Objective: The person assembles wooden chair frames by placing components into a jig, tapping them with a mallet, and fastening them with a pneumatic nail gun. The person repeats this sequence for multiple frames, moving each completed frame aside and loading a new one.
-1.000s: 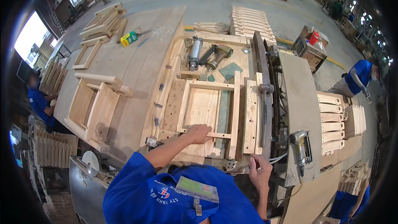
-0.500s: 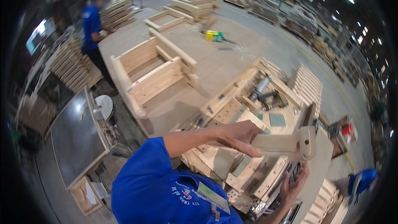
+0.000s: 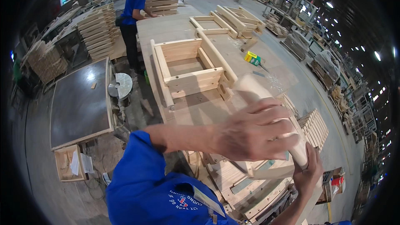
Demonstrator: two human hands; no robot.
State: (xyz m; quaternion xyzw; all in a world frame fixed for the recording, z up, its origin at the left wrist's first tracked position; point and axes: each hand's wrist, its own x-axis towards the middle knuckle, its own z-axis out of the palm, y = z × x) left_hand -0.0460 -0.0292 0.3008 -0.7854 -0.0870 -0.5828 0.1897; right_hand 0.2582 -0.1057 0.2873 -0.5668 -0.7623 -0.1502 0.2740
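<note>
A pale wooden frame part with a long rounded post (image 3: 253,86) slants across in front of me, its far end blurred. Over its middle wraps my left hand (image 3: 260,135), closed on the wood, with a ring on one finger. At the near end of the post my right hand (image 3: 308,173) is closed round it. A crosspiece (image 3: 273,172) juts out to the left below my left hand. Beneath it is a wooden work fixture (image 3: 227,177) with strips and green pads, partly hidden by my hands and the part.
On the large table (image 3: 185,115) lie an open wooden frame (image 3: 193,76), more frames (image 3: 213,24) and a yellow-green bottle (image 3: 252,58). A co-worker (image 3: 135,4) stands at its far left. Nearby are a dark-topped table (image 3: 81,102), a wooden box (image 3: 62,166) and a slatted stack (image 3: 314,128).
The wooden part has swung round, its post now reaching away across the table. My left hand has turned over on it, and my right hand has come up onto its near end. The view has shifted left.
</note>
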